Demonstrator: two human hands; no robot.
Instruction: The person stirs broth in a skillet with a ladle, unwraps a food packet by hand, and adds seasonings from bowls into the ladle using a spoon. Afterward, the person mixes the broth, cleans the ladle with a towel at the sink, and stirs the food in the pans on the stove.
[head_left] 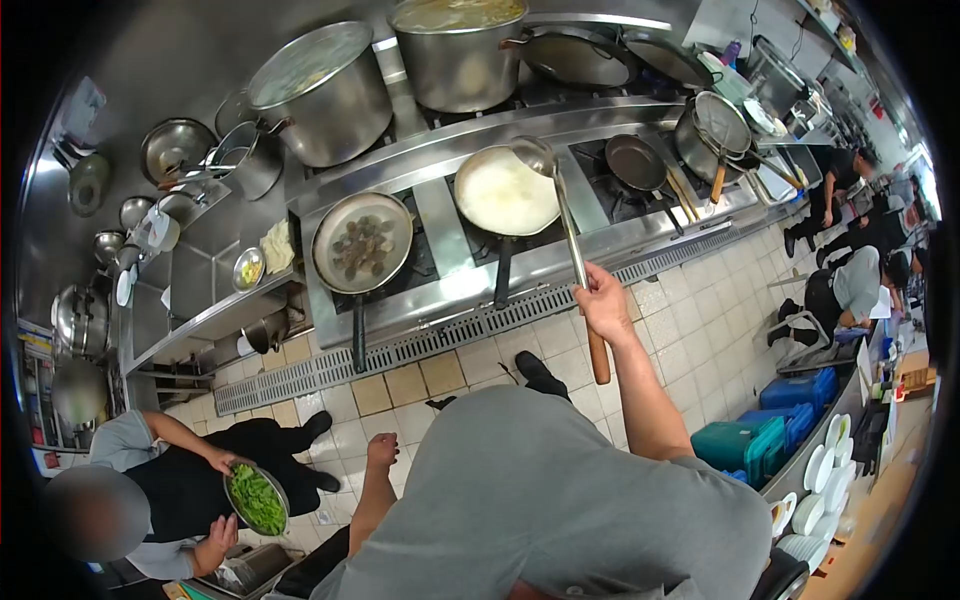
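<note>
My right hand (604, 303) is closed round the long handle of a ladle (569, 225); its bowl hangs over the right side of a pan of white liquid (505, 192) on the stove. Lower down, my left hand (382, 450) is away from the stove, fingers curled, and whether anything is in it is too small to tell. Left of the white pan, a frying pan (362, 243) holds several small dark shells or pieces, its black handle pointing towards me. No hand touches either pan.
Two large stockpots (330, 105) stand behind the pans. A small dark pan (635, 162) and a pot with strainers (715, 125) are at the right. At lower left a co-worker (190, 490) holds a bowl of green leaves (258, 499). Bins (740, 448) and stacked plates (820, 500) stand lower right.
</note>
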